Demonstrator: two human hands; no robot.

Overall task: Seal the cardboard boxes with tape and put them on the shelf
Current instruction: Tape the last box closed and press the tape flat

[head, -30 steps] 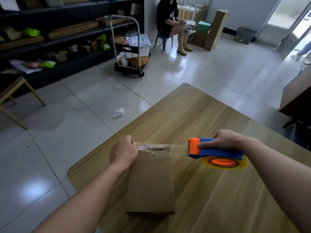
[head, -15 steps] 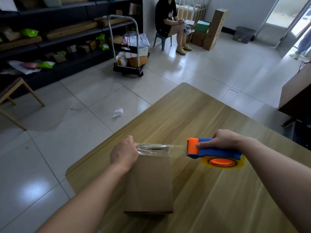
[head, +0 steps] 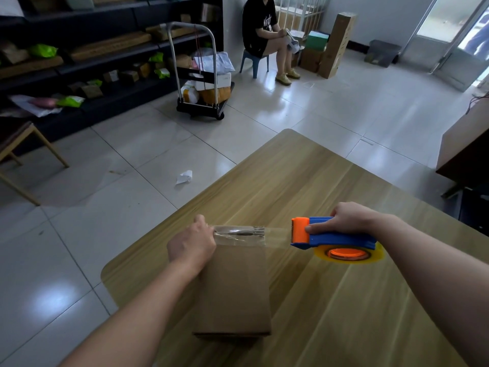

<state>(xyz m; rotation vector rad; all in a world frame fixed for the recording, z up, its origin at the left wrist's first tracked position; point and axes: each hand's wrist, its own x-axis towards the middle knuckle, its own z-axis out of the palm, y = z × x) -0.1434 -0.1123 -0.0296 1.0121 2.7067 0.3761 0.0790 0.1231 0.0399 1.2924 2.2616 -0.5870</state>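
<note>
Barely anything has shifted over the last second: my view has dipped a touch, and both hands hold the same pose on the table (head: 291, 181). The cardboard box (head: 234, 287) stands near the table's left edge with its flaps closed, so I can't see what is inside. Clear tape (head: 238, 234) runs across its far top edge and stretches on to the right, through the air, to the tape dispenser (head: 341, 238).

Far left, the dark shelf (head: 105, 62) carries brown parcels and green bags. In front of it a cart (head: 203, 88) is loaded with white and orange packages. A seated person (head: 260, 30) is on a blue stool (head: 254, 62) at the far wall, with a tall carton (head: 336, 43) beside them. A crumpled paper (head: 184, 177) lies on the tiles between table and cart.

My left hand (head: 191, 246) is curled over the box's far left corner, on the tape's end; its fingertips are hidden. My right hand (head: 346, 218) is wrapped round the dispenser's blue handle, thumb against the orange head, and holds it just above the tabletop, to the right of the box.
</note>
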